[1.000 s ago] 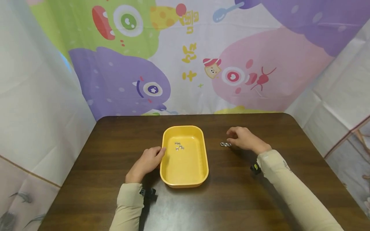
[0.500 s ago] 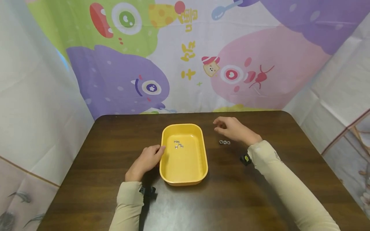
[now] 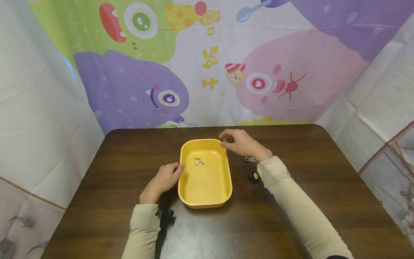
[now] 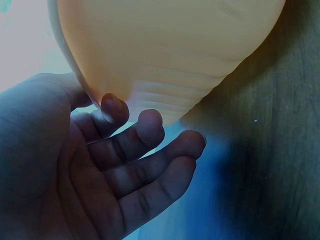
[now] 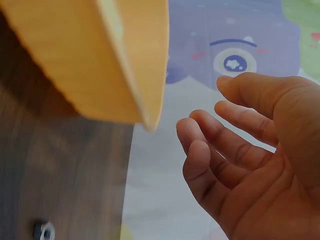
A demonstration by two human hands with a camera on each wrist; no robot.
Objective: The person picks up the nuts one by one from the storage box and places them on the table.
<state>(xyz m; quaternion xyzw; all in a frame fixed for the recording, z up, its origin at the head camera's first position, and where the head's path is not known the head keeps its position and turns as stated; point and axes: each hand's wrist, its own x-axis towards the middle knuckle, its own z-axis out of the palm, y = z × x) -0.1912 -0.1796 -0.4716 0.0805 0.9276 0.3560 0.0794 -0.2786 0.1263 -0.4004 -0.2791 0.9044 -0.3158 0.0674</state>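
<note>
A yellow rectangular plastic tray (image 3: 207,185) stands on the dark wooden table. My left hand (image 3: 162,181) grips its left rim, thumb over the edge and fingertips at the outer wall, as the left wrist view shows. Several small silver nuts (image 3: 202,163) lie in the far half of the tray. My right hand (image 3: 243,144) hovers by the tray's far right corner; in the right wrist view its fingers are loosely bent, apart from the tray, with nothing between them. Under that wrist sits a short row of nuts (image 3: 247,159), partly hidden by the forearm.
The dark brown table (image 3: 123,172) reaches back to a printed cartoon curtain (image 3: 207,108). White cloth (image 3: 38,108) hangs at the left, and more stands at the right. A small black camera (image 3: 253,177) is worn on the right wrist, another on the left.
My right hand has moved left from beside the row of nuts to the tray's far right corner. My left hand keeps its grip on the rim, and the nuts lie as before.
</note>
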